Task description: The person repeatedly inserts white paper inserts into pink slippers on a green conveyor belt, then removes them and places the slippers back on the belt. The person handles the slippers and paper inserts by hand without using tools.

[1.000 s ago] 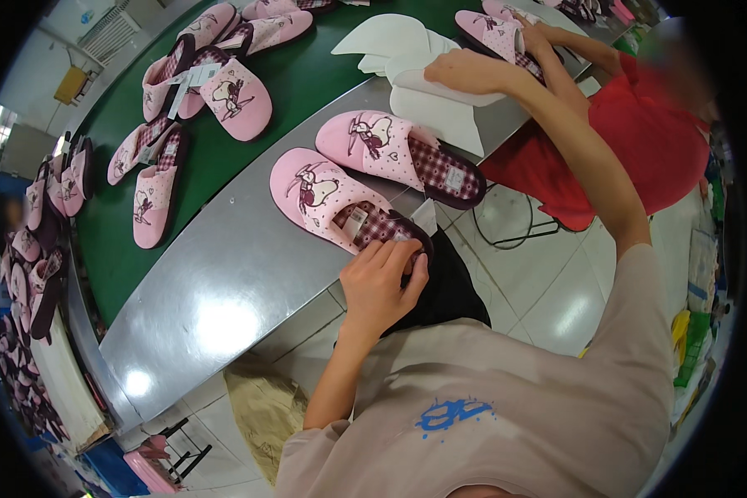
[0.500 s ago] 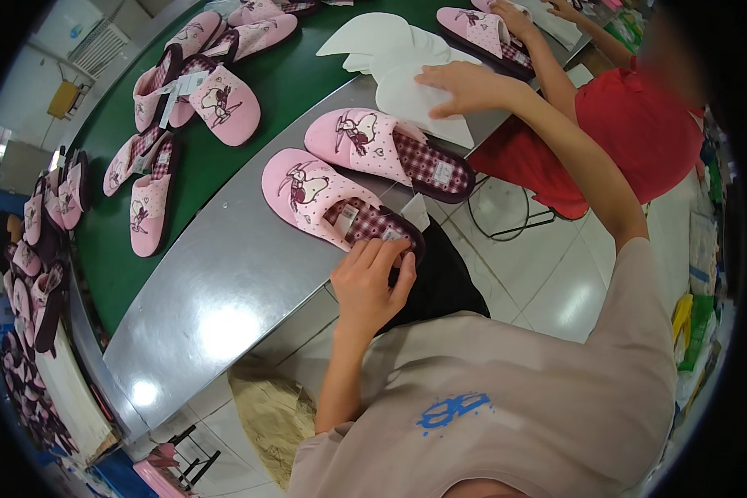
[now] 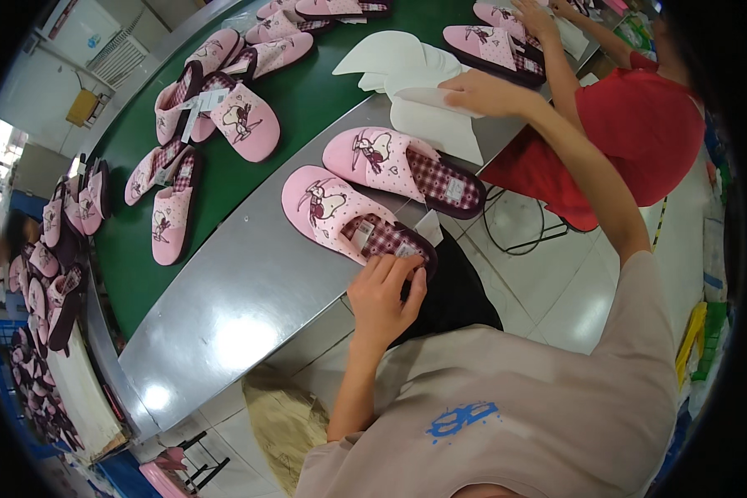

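Two pink slippers with a cartoon print and plaid insoles lie side by side on the steel table edge (image 3: 249, 290). My left hand (image 3: 383, 290) grips the heel of the nearer slipper (image 3: 340, 217) at the table's rim. The second slipper (image 3: 402, 170) lies just behind it. My right hand (image 3: 483, 91) reaches across it and rests on a stack of white paper sheets (image 3: 427, 112), fingers pressing on the top sheet.
Several more pink slippers (image 3: 224, 112) lie on the green conveyor belt (image 3: 307, 91) and along its left side. A person in a red shirt (image 3: 639, 141) works at the far right, handling another slipper (image 3: 494, 46). Tiled floor lies below the table.
My right hand has drawn back from the far end of the table onto the white paper stack. My left hand stays on the near slipper's heel.
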Tool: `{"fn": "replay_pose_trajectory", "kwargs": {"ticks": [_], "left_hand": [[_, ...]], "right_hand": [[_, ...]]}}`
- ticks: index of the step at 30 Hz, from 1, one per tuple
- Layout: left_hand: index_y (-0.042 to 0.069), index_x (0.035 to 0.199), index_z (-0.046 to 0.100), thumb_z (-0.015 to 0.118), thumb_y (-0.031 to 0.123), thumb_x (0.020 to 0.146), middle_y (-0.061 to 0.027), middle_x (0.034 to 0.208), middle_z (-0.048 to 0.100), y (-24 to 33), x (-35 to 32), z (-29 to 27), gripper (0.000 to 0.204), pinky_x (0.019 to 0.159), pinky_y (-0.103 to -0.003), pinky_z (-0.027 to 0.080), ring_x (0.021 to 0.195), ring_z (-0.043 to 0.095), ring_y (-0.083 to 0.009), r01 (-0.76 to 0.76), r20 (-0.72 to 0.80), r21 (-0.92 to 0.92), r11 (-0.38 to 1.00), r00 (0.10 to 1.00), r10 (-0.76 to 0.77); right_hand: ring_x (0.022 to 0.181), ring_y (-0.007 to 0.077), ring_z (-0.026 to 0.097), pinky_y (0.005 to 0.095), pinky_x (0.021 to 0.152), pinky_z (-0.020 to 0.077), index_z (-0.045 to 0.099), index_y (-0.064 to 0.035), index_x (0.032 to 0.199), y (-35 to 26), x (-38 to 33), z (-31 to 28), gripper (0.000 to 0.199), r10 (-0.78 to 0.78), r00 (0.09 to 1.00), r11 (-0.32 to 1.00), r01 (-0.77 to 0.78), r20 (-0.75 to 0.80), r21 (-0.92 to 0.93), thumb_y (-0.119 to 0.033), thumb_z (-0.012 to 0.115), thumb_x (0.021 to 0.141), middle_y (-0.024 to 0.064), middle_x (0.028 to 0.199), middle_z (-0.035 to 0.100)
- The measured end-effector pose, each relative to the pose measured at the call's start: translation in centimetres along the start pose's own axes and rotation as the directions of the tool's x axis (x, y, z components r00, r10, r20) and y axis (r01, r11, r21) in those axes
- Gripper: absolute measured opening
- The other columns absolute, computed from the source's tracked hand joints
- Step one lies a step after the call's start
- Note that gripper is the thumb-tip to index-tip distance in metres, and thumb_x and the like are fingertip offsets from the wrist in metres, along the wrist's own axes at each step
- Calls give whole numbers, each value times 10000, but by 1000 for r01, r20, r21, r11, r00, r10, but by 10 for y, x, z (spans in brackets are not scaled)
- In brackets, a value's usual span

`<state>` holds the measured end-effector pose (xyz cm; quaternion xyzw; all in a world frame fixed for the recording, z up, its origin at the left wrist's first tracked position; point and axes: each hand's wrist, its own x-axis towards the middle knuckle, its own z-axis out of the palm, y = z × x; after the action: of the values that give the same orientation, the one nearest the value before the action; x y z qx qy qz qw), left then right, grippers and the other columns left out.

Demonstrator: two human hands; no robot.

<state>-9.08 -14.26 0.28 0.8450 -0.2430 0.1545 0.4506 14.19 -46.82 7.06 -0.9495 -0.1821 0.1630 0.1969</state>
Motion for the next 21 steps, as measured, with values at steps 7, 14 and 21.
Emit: {"fn": "replay_pose_trajectory", "kwargs": {"ticks": [7,14,21], "left_hand": [[19,1322,653,767,87,891,-119,1150,720,-15,-19,-12,451,728,-312,546,906,704,-202,181,-3,-476,861,978,-208],[-78,1617,279,520,775,959,-268,1631,378,6,2,-33,1104,1211,-478,336,1464,442,-369,76,-169,-524,848,967,-191],[-28,1686,189,251,704,1061,-251,1730,261,40,25,-2,965,1308,-484,194,1601,276,-371,219,83,-894,390,938,-336]], "right_hand": [[1051,352,741,357,900,575,722,-51,1313,-93,-87,55,334,-251,515,968,154,-820,-199,-226,559,1080,157,1219,767],[900,323,782,342,707,626,699,56,1273,-181,-162,144,351,-318,565,886,464,-762,-26,-124,652,974,213,1126,778],[955,256,784,332,815,638,719,86,1241,-231,-163,150,594,-75,774,808,418,-629,417,-245,905,784,192,1168,738]]}}
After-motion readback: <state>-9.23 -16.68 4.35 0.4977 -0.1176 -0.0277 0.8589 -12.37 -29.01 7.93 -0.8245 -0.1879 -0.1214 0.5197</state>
